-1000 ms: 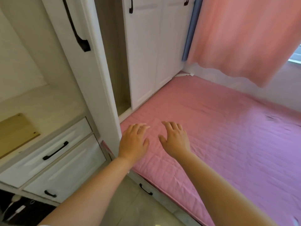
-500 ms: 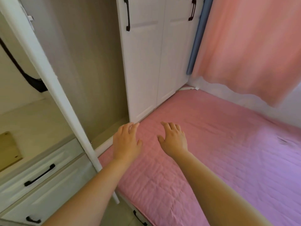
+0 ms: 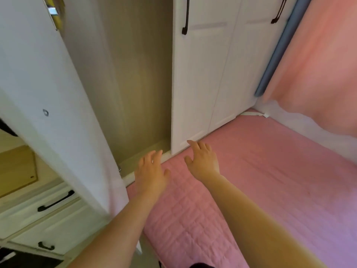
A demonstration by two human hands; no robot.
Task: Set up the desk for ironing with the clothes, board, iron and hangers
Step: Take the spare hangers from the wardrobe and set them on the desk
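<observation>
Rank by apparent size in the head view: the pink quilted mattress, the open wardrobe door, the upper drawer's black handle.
1. Pink quilted mattress, widest spread.
2. Open wardrobe door, close behind; it is nearer the camera, so this order is unsure.
3. Upper drawer's black handle, clearly smallest.

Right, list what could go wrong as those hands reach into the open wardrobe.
The open wardrobe door hangs close beside the left hand; that arm could knock it. Both hands, the right hand too, are empty, and the compartment shows no clothes or hangers, so the reach may find nothing.
</observation>
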